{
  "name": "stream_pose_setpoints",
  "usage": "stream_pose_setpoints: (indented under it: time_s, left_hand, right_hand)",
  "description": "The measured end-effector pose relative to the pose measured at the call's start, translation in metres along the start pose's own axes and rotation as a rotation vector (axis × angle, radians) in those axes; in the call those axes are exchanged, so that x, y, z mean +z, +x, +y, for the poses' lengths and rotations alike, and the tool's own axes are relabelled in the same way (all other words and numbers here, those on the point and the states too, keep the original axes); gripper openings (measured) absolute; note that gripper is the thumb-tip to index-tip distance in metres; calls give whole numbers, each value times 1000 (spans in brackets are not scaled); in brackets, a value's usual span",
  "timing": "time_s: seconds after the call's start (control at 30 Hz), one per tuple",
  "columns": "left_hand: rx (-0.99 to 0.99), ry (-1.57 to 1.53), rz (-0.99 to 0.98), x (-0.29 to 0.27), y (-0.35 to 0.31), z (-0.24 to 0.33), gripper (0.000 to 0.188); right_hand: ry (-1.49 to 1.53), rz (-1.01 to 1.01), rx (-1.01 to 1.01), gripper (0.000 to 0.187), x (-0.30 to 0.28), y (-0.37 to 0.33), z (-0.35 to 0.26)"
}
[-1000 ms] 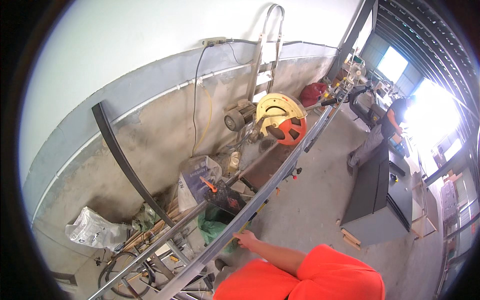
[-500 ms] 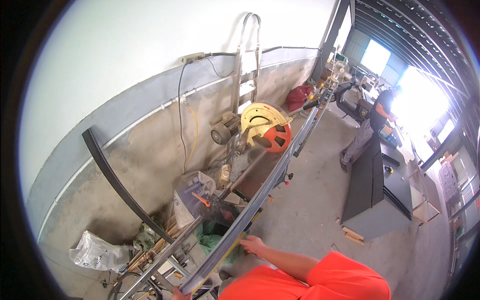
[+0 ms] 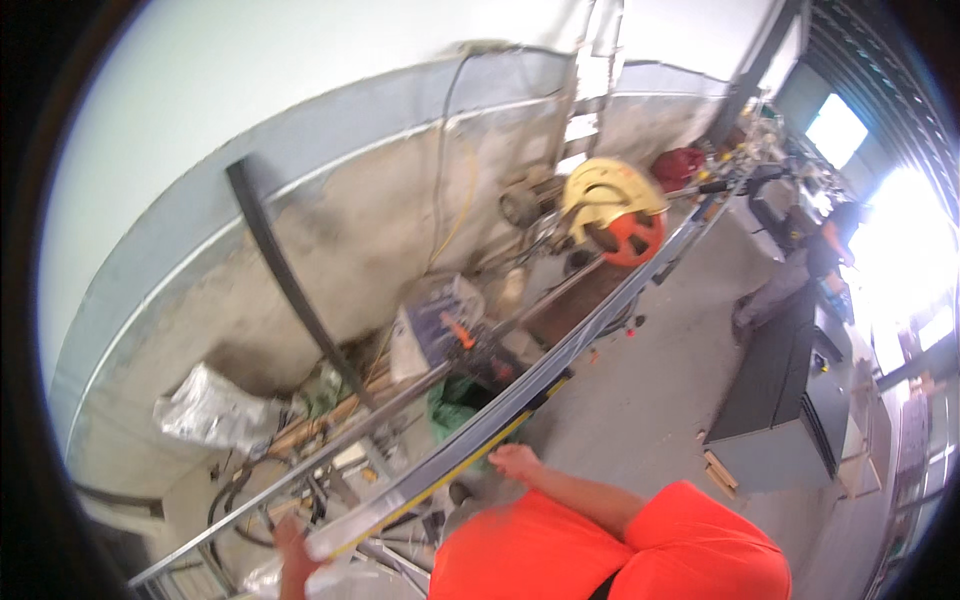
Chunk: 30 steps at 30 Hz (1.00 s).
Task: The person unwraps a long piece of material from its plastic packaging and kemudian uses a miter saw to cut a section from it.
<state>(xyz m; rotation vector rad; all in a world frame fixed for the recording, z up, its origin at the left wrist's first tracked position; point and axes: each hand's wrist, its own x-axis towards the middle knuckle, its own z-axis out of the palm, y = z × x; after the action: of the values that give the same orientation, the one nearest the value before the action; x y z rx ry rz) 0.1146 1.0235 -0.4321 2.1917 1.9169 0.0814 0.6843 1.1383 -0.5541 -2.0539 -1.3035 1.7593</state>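
Observation:
A long grey metal profile [image 3: 470,432] runs slantwise from in front of me toward the saw, with a yellow strip [image 3: 432,487] along its near edge. Beside its near end is my left hand [image 3: 293,558], blurred, fingers up and thumb apart, seemingly touching that end. My right hand [image 3: 515,462] is closed at the profile's near side, close to the yellow strip; whatever its fingers hold is too small to make out. Farther along, behind the profile, stands a cut-off saw with a yellow guard [image 3: 608,190] and an orange-red lower cover [image 3: 634,240].
A metal rail [image 3: 250,510] lies left of the profile. Against the wall are a dark upright bar [image 3: 285,270], a white sack [image 3: 215,410], a printed bag [image 3: 425,330] and scrap lengths. At right, a person [image 3: 795,270] stands by a dark cabinet-like stack [image 3: 765,400].
My view has swung left, so the saw and stack appear farther right. More of my left hand now shows at the profile's near end. My right hand stays beside the yellow strip.

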Motion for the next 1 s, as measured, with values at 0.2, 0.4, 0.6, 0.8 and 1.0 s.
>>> stream_pose_setpoints:
  time_s: [0.2, 0.4, 0.6, 0.8, 1.0]
  left_hand:
    - [-107, -125, -329, 79, 103, 126, 79]
    - [-21, -224, -81, 96, 130, 180, 43]
    - [-406, 197, -223, 136, -23, -88, 38]
    - [-648, 70, -368, -29, -72, -112, 135]
    - [-232, -85, -241, 67, 90, 102, 87]
  right_hand:
    - [459, 245, 92, 34, -20, -36, -4]
    - [611, 239, 226, 34, -54, -51, 56]
    - [112, 89, -191, 26, -16, -5, 76]
    - [174, 91, 88, 28, 5, -16, 29]
    - [215, 159, 174, 41, -7, -36, 5]
